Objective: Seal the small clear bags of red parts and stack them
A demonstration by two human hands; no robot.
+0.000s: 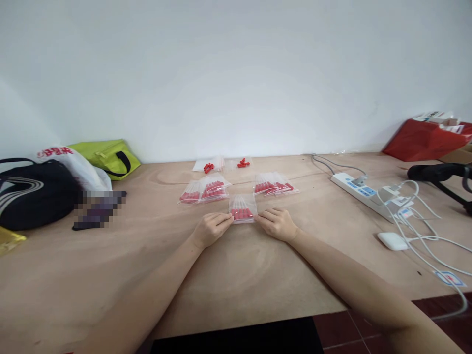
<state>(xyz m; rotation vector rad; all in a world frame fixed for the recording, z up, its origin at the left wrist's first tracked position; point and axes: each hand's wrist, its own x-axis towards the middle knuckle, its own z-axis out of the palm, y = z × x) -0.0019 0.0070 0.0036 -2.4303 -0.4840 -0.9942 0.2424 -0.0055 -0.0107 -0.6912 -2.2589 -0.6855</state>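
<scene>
From my remote seat, the pale wall (pixel 236 83) fills the top of the frame, and the wooden table (pixel 239 275) spreads below it. A white power strip (pixel 341 181) lies at the right. Just above the centre, two clusters of clear bags with red pieces sit apart: the left cluster (pixel 214 186) and the right cluster (pixel 273 182).

Near the middle of the frame, my left hand (pixel 211 229) has its fingers drawn narrow, pinching the lower left corner of the middle bag (pixel 242 200); my right hand (pixel 277 223) does likewise at the lower right. That bag lies flat between them; I can't tell whether it is one bag or a thin stack.

Smallest are the red pieces (pixel 241 214), in a row along its lower edge. To work it well, I'd judge, I should keep both pinches level, draw the edge gently taut, and press lightly, so the row stays even and the film doesn't crease. My fingertips belong on the corners, clear of the pieces.
</scene>
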